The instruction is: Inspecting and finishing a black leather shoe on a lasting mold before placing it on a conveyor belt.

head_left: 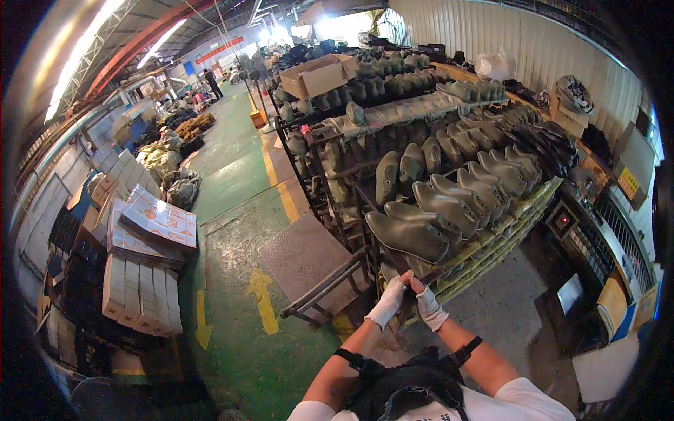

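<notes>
A metal rack (385, 247) in front of me carries rows of olive-green shoe lasts (407, 237), and its tiers have yellowish edges on the right side. My left hand (390, 300), in a white glove with bare fingertips, is closed at the rack's near corner. Close beside it, my right hand (428, 306), gloved the same way, is closed on that corner too. Both hands seem to grip the dark frame bar, though the fingers partly hide it. The nearest last lies on the top tier just beyond my fingers.
Left of the rack, a metal plate (302, 252) and a tubular handle (324, 284) stand by the green floor lane (232, 245). Stacked cartons (144, 298) line the left side. More racks, an open cardboard box (319, 76) and a distant person (212, 83) lie beyond. Machinery (597, 238) borders the right.
</notes>
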`<state>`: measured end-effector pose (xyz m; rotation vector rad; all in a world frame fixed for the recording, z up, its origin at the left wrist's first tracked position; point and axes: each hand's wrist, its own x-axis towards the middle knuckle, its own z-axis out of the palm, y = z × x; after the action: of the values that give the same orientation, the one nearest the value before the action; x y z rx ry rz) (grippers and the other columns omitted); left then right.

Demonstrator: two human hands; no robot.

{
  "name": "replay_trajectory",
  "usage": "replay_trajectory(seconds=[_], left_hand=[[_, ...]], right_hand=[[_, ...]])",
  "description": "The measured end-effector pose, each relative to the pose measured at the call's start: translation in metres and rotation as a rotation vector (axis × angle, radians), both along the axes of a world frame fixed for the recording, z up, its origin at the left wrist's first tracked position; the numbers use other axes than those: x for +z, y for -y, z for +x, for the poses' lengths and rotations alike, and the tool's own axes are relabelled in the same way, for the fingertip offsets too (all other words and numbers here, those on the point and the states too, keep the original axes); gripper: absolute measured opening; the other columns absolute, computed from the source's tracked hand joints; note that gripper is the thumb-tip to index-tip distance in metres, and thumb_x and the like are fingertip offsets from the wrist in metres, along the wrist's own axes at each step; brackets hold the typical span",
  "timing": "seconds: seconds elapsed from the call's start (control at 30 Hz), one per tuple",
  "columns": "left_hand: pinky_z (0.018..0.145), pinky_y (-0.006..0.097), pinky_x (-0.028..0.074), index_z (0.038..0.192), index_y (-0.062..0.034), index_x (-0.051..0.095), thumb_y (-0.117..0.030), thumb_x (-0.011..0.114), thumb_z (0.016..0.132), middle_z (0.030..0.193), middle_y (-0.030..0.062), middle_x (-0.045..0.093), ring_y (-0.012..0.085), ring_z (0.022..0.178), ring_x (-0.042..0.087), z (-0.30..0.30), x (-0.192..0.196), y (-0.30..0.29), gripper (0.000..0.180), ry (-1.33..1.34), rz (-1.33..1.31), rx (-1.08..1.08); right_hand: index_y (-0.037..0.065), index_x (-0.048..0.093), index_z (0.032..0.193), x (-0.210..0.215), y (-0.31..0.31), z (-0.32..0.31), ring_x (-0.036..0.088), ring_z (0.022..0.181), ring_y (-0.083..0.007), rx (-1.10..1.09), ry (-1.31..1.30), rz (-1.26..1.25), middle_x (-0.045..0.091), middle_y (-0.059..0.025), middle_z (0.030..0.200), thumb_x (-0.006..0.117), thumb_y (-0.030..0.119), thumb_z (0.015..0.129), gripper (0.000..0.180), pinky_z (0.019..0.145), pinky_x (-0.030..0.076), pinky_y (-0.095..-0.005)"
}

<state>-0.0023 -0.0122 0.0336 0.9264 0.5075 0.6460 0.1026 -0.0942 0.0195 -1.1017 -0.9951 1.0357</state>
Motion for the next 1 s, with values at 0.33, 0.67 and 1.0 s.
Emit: replay_trajectory(seconds=[0.33,0.67,1.0], left_hand=[[0.074,0.027,0.042,0.087,-0.0119,0.062,-0.045,0.06,0.093,0.085,-0.0053,0.059,0.009,0.078,0.053,-0.001,0.004,0.0,0.033,0.029,-0.015,-0.043],[0.083,0.026,0.04,0.103,-0.0072,0.062,-0.046,0.055,0.096,0.099,-0.004,0.06,0.0089,0.091,0.053,-0.002,0.008,0.004,0.041,-0.032,0.029,0.005],[0.086,0.028,0.04,0.093,-0.0061,0.063,-0.044,0.05,0.099,0.092,-0.0007,0.062,0.0121,0.089,0.055,-0.008,0.01,0.009,0.04,0.107,0.216,0.049]], right_hand=[[0.002,0.047,0.141,-0.007,-0.004,0.002,0.046,0.129,-0.0174,0.008,0.029,-0.003,0.051,-0.0059,0.14,0.039,0.034,0.104,0.049,0.11,0.033,-0.0315],[0.002,0.036,0.147,-0.001,-0.005,0.002,0.038,0.137,-0.0176,0.036,0.02,-0.035,0.041,-0.0061,0.149,0.037,0.032,0.104,0.052,0.115,0.026,-0.0313],[0.002,0.032,0.149,0.0,-0.01,0.001,0.032,0.141,-0.0168,0.086,-0.036,-0.059,0.034,-0.0058,0.153,0.035,0.029,0.105,0.052,0.118,0.022,-0.0311]])
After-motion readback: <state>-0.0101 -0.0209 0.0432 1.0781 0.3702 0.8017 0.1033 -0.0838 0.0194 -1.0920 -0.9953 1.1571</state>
